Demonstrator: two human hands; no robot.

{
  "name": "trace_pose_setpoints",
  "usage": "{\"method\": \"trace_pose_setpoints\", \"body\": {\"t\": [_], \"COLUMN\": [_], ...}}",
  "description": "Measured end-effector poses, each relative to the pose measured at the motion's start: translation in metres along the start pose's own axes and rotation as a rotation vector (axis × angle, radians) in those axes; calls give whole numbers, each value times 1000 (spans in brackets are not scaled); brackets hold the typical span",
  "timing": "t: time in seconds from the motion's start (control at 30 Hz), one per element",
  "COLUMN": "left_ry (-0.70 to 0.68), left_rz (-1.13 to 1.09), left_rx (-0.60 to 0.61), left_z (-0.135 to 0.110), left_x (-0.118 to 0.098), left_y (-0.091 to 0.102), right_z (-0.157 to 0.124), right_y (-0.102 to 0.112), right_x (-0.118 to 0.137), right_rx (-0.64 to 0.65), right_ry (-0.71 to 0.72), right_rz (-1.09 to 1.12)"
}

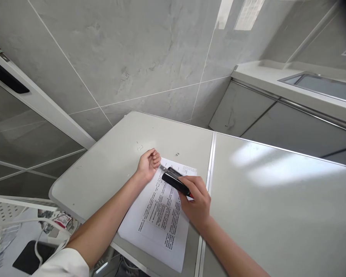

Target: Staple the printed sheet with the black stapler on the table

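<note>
My right hand [196, 197] grips a black stapler [174, 181] that has a bit of red near its back end. The stapler is held over a sheet of printed paper [161, 215], its front pointing up and to the left. A thin grey metal part [163, 168] sticks out from the front. Just beyond this part is my left hand [149, 164], palm up with its fingers curled in. Whatever those fingers may hold is hidden. Two tiny metallic bits [177, 154], perhaps staples, lie on the table past the paper.
The pale folding table [103, 181] has a seam [212, 154] right of the paper. Behind it rises a grey tiled wall [132, 57]. At lower left, a white perforated rack [5, 215] holds cables and a black flat object [34, 256]. A counter [265, 75] stands at far right.
</note>
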State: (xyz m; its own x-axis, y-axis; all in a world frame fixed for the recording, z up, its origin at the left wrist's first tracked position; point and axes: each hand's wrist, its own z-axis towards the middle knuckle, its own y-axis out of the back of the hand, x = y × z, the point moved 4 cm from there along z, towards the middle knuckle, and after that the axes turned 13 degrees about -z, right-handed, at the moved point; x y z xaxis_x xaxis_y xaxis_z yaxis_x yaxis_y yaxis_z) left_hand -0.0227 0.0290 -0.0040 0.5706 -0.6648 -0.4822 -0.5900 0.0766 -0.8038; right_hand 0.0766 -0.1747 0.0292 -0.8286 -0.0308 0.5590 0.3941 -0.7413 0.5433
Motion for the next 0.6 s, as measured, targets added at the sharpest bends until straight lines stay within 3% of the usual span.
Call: {"method": "trace_pose_setpoints", "body": {"t": [0.1,0.17,0.37,0.6], "left_ry": [-50,-109,-206,-111], "left_rz": [70,105,130,-33], "left_rx": [96,130,149,163], "left_z": [0,-1,5,20], "left_x": [-13,-20,-27,-18], "left_y": [-2,-3,-1,3], "right_z": [3,3,-2,0], "right_y": [-9,-13,-23,-20], "right_x": [1,0,-7,-2], "right_rx": [233,319,414,431], "right_ry": [-157,-205,-213,-166], "right_rz": [170,220,237,213]}}
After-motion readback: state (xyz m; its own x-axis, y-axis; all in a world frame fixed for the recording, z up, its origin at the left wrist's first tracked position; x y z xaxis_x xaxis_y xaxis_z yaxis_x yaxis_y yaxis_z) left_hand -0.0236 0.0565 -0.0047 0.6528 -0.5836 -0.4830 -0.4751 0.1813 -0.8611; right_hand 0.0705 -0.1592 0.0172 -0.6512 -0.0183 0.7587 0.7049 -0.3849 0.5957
